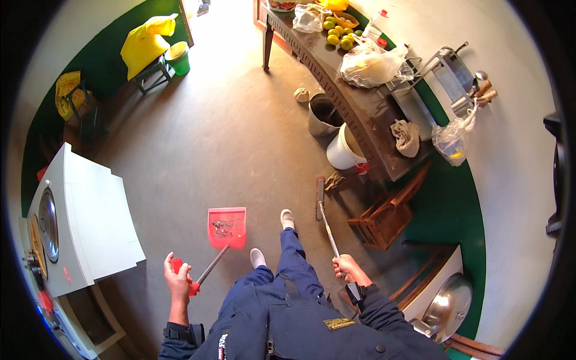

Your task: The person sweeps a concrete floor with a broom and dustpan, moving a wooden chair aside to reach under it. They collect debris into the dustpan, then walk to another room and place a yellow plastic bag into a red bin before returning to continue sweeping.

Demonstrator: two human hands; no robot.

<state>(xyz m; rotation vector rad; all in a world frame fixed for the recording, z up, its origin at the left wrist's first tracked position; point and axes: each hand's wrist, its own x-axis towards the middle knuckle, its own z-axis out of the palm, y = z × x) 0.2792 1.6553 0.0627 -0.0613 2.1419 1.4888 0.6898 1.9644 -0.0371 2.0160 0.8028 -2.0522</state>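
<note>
My left hand (177,281) holds the red handle end of a long-handled dustpan, its index finger and thumb partly raised. The dustpan's red plastic pan (238,236) rests on the floor to the left of my feet, with small dark debris inside. My right hand (352,269) is closed around the metal stick of a broom (330,229). The broom's narrow head (320,193) lies on the floor ahead and to the right, near a crumpled brown cloth (334,181).
A dark wooden table (373,121) carries citrus fruit (340,33) and plastic bags. Beneath it stand a white bucket (344,150) and a grey bin (320,119). A wooden chair (382,220) is right; a white cabinet (101,216) is left. A green bucket (181,63) stands farther off.
</note>
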